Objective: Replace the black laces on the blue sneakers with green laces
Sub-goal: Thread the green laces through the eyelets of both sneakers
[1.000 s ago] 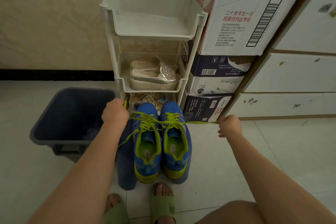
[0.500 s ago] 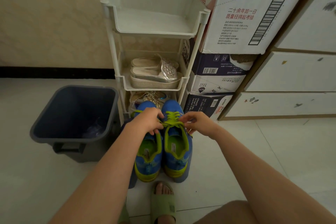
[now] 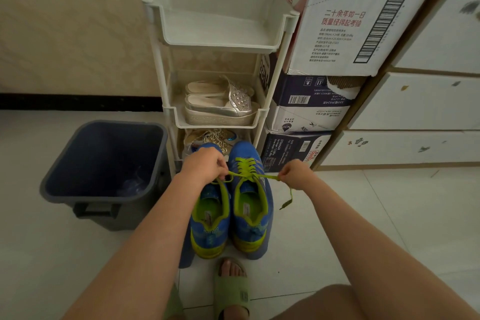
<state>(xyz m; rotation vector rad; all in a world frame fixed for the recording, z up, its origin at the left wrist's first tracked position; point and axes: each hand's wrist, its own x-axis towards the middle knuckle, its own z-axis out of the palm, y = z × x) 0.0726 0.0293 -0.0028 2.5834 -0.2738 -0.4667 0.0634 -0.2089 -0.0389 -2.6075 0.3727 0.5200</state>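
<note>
Two blue sneakers with yellow-green lining stand side by side on the floor, toes toward the rack: the left sneaker [image 3: 209, 218] and the right sneaker [image 3: 250, 213]. A green lace [image 3: 246, 167] is threaded up the right sneaker. My left hand [image 3: 204, 165] pinches one end of that lace over the left sneaker's toe. My right hand [image 3: 294, 173] pinches the other end out to the right, and its loose tail [image 3: 287, 202] hangs down. The lace runs taut between both hands. No black laces are visible.
A dark grey bin [image 3: 104, 171] stands left of the sneakers. A white shelf rack [image 3: 220, 41] with silver sandals [image 3: 220, 104] is just behind them. Stacked cardboard boxes [image 3: 337, 34] and white drawers [image 3: 415, 101] fill the right. My sandalled foot [image 3: 232, 288] is below.
A second ago my hands pulled the lace ends wide apart. They then came together over the tongues, and now they have spread outward again, drawing the lace taut on the right sneaker.
</note>
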